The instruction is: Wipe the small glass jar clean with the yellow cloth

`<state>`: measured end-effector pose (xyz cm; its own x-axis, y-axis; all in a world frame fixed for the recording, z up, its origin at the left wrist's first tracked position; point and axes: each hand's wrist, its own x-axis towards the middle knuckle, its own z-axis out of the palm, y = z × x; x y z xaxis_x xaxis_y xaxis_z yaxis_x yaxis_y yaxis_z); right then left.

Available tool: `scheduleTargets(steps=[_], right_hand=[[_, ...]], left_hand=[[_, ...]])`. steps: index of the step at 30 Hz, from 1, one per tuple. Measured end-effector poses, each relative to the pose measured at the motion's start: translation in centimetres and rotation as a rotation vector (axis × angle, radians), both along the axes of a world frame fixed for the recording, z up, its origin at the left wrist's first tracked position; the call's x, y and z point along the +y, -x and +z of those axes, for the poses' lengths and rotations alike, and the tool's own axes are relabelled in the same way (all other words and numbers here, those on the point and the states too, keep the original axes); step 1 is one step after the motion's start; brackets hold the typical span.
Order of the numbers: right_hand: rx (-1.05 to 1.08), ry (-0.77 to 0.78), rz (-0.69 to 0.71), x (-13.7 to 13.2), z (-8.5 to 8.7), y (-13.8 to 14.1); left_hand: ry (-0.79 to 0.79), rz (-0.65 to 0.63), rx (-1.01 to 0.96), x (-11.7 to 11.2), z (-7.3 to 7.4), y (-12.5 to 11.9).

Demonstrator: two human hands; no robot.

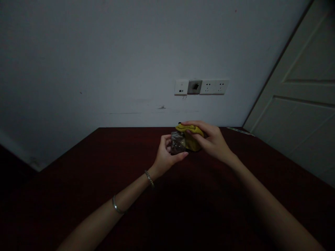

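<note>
My left hand [164, 156] is closed around a small clear glass [178, 142] with a faceted pattern, held tipped on its side above the dark red table [104, 174]. My right hand [213, 139] grips a bunched yellow cloth [192, 135] and presses it against the open end of the glass. Both hands meet near the far middle of the table. Two metal bracelets sit on my left wrist and forearm.
A pale wall rises behind the table with a row of white sockets and a switch [201, 86]. A white panelled door [300, 101] stands at the right. A thin flat item [239, 130] lies at the table's far right edge.
</note>
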<state>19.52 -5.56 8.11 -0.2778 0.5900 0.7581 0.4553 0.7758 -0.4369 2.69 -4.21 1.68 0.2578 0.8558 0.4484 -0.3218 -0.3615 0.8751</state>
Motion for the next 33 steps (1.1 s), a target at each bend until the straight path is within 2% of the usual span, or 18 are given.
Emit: scheduleTargets(steps=[5,8,10,23,30,33], right_hand=[[0.052,0.137,0.22,-0.2,0.1,0.2],[0.014,0.213,0.373,-0.5,0.4,-0.3],[-0.032,0.234,0.4,-0.7,0.5,-0.5],[-0.382,0.043,0.065,-1.0,0.0,0.7],[-0.289,0.05,0.075,-0.4,-0.7,0.9],[-0.239,0.083,0.089,-0.2,-1.0,0.9]], left_hand=[[-0.017,-0.045,-0.001,-0.6,0.6,0.0],[0.0,-0.056,-0.007,-0.8,1.0,0.2],[0.01,-0.056,0.004,-0.8,1.2,0.3],[0.034,0.03,0.115,-0.5,1.7,0.2],[-0.067,0.099,0.358,0.1,1.1,1.0],[-0.088,0.057,0.335,0.1,0.9,1.1]])
